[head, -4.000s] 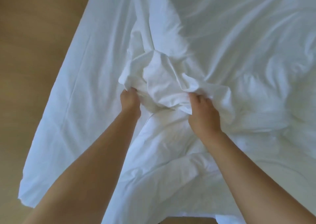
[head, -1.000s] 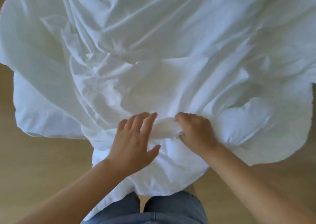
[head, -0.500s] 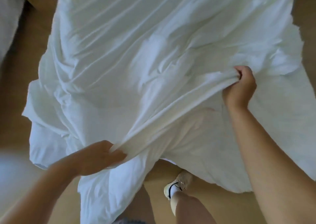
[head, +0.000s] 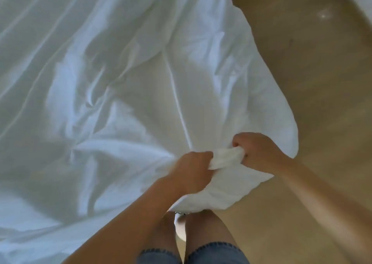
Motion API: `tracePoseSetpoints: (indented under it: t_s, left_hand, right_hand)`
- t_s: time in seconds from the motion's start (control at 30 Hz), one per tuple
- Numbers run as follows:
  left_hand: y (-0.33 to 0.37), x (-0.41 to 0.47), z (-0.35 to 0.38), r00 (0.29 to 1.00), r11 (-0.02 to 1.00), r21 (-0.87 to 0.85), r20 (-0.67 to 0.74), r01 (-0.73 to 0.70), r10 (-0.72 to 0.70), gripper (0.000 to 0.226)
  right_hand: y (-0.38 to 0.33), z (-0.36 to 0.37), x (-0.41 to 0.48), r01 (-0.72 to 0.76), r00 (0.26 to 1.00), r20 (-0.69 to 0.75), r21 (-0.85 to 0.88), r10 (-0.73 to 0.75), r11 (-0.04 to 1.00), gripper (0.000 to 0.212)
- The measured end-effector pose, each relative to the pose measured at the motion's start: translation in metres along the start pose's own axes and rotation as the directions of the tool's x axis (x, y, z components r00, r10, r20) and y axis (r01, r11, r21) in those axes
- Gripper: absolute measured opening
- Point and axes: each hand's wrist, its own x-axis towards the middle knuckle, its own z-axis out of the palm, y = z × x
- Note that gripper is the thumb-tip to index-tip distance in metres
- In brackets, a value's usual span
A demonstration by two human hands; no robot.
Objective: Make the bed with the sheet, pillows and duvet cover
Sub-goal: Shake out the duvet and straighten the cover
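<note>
Both hands grip one gathered roll of white sheet (head: pixel 120 82) in the lower centre-right of the frame; whether this cloth is the sheet or the duvet cover cannot be told. The left hand (head: pixel 191 171) is fisted around the roll's left end, and the right hand (head: pixel 259 153) has its fingers curled over the right end. The two are near each other, with a short bunched stretch between them.

The rest of the sheet fans away from the hands up and to the left, filling the upper left of the frame in loose folds. One sharp crease climbs from the left hand toward the upper middle. A short flap hangs below the hands over the knees, shorts (head: pixel 211 253) and a shoe (head: pixel 179 226).

The right hand sits by the cloth's outer edge, with bare floor (head: pixel 322 102) beyond it on the right; the left hand is nearer the bulk. Any spreading pull would likely run from the grip toward the upper left, the left hand leading. No bed is clearly in view.
</note>
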Motion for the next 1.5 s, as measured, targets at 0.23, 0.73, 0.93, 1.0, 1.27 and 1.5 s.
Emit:
tracePoseSetpoints:
  t_s: [0.23, 0.73, 0.93, 1.0, 1.27, 1.5]
  left_hand:
    - [-0.007, -0.046, -0.012, 0.955, 0.900, -0.399, 0.291, 0.175, -0.057, 0.015]
    - [0.070, 0.164, 0.035, 0.782, 0.766, -0.225, -0.025, 0.603, -0.623, 0.047]
    - [0.134, 0.171, 0.037, 0.736, 0.446, -0.718, 0.136, 0.535, -0.663, 0.028]
    - [0.149, 0.154, 0.042, 0.755, 0.418, -0.745, 0.171, 0.520, -0.634, 0.024]
    - [0.152, 0.175, 0.033, 0.735, 0.661, -0.546, -0.114, 0.516, -0.668, 0.025]
    - [0.159, 0.283, 0.055, 0.819, 0.838, 0.233, -0.448, 0.494, -0.358, 0.106]
  right_hand:
    - [0.029, -0.016, 0.095, -0.053, 0.793, -0.545, 0.385, 0.273, 0.921, 0.015]
    - [0.161, 0.002, 0.126, 0.224, 0.962, -0.149, -0.037, -0.227, 0.974, 0.058]
    - [0.174, 0.010, 0.154, 0.367, 0.887, -0.266, -0.088, -0.377, 0.926, 0.063]
    - [0.176, 0.008, 0.162, 0.322, 0.824, -0.473, -0.064, -0.313, 0.945, 0.042]
    - [0.224, -0.034, 0.198, 0.138, 0.855, -0.501, 0.467, 0.133, 0.873, 0.017]
    - [0.331, -0.029, 0.132, 0.089, 0.978, -0.210, 0.387, -0.006, 0.918, 0.027]
